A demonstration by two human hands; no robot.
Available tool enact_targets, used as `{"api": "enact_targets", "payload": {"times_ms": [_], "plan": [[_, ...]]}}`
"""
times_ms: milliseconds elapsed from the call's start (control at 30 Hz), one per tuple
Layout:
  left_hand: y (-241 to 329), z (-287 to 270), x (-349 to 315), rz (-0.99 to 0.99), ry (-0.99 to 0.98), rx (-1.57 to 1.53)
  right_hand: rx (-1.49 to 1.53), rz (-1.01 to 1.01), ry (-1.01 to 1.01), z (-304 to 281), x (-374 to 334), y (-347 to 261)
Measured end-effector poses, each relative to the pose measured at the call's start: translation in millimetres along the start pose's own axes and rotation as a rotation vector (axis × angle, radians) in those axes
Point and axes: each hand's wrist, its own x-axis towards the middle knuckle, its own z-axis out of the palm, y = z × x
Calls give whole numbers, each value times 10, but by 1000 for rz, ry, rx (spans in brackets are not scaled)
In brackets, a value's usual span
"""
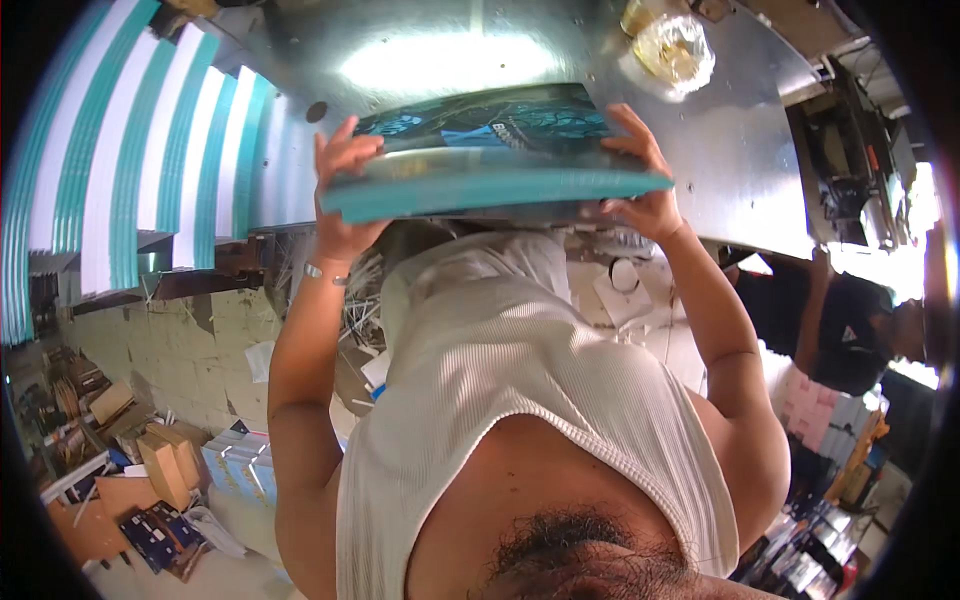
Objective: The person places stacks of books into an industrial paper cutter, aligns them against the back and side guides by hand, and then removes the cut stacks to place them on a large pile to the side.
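The thick teal stack of printed books lies flat, long axis left-right, above the shiny metal table; left hand and right hand clasp its ends.

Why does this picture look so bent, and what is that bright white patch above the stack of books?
Head view: the fisheye lens bows straight edges, so the teal-and-white book stacks curve along the rim. The white patch is lamp glare on the shiny metal table. Both hands and the held teal stack look sharp; corners are black.
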Motion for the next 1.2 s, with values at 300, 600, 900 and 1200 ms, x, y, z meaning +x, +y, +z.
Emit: {"api": "enact_targets", "payload": {"times_ms": [300,600,900,1200], "plan": [[-162,-3,476,-372,226,-564,841,200,392,-15,904,85],[-86,30,284,-451,-6,-532,872,328,366,269,690,-72],[-111,244,38,-469,137,-362,497,547,307,429,411,-121],[33,358,-47,-508,245,-515,824,564,494,747,247,-248]]}}
